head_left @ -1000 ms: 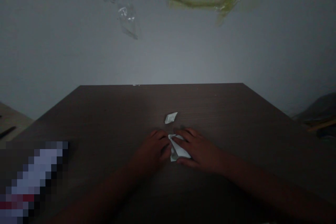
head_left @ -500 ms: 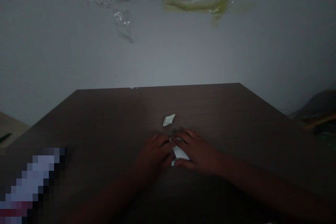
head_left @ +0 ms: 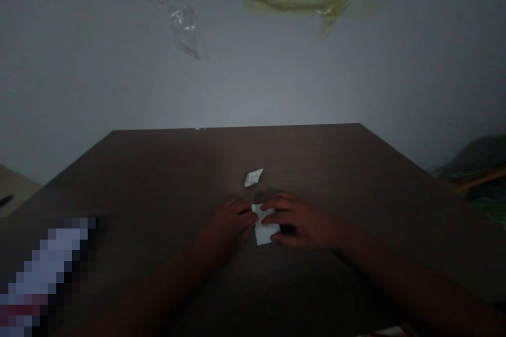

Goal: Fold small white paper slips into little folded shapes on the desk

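A small piece of white paper [head_left: 266,236] lies on the dark brown table between my two hands. My left hand [head_left: 229,222] is at its left edge, fingers bent and close together, gripping that edge; the left thumb is mostly hidden. From the other side my right hand [head_left: 302,221] reaches over the paper, fingers spread, with the fingertips resting on its surface and the thumb near its lower right corner. Just beyond the hands sits a small folded paper [head_left: 253,177], diamond-like in outline, touched by neither hand.
The brown table [head_left: 166,168] meets a pale wall [head_left: 253,84] at the back. Clear tape [head_left: 185,26] and yellowish tape [head_left: 288,2] stick to the wall. A blurred-out pale object [head_left: 51,268] lies at the left. Dark items [head_left: 484,163] stand beyond the right edge.
The paper between my hands now lies flatter and more of it shows. My right hand's fingers have spread and drawn back a little; my left hand has shifted slightly left.
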A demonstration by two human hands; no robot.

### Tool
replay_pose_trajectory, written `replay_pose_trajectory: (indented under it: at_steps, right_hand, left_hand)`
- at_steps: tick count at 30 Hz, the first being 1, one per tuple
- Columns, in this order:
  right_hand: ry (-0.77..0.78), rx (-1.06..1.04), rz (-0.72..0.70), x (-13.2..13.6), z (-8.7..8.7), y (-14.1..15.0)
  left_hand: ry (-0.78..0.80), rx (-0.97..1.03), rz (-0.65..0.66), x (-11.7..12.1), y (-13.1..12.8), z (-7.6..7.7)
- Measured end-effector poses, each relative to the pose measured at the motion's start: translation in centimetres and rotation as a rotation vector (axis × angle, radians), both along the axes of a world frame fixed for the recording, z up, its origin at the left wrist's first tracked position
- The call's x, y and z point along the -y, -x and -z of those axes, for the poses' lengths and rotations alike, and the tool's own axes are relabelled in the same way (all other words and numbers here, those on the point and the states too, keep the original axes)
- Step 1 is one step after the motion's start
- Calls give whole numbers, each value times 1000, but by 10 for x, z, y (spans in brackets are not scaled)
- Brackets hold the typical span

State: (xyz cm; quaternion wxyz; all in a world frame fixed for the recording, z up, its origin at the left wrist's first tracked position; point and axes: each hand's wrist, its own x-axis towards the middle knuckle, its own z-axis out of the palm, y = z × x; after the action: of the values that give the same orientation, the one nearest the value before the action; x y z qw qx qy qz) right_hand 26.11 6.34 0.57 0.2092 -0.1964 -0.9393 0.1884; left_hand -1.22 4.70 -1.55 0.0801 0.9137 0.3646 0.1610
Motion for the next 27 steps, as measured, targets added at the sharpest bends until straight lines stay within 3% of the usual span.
replay_pose_trajectory:
  at_steps: [7, 16, 27]
  right_hand:
    - [81, -8, -14, -1, 2, -1]
    - [6, 5, 10, -3, 13, 3]
    - [-58, 49, 14, -4, 16, 2]
  left_hand:
    - [33, 27, 29, -3, 4, 1]
    - [53, 64, 47, -5, 6, -2]
    - [101, 192, 0, -8, 14, 5]
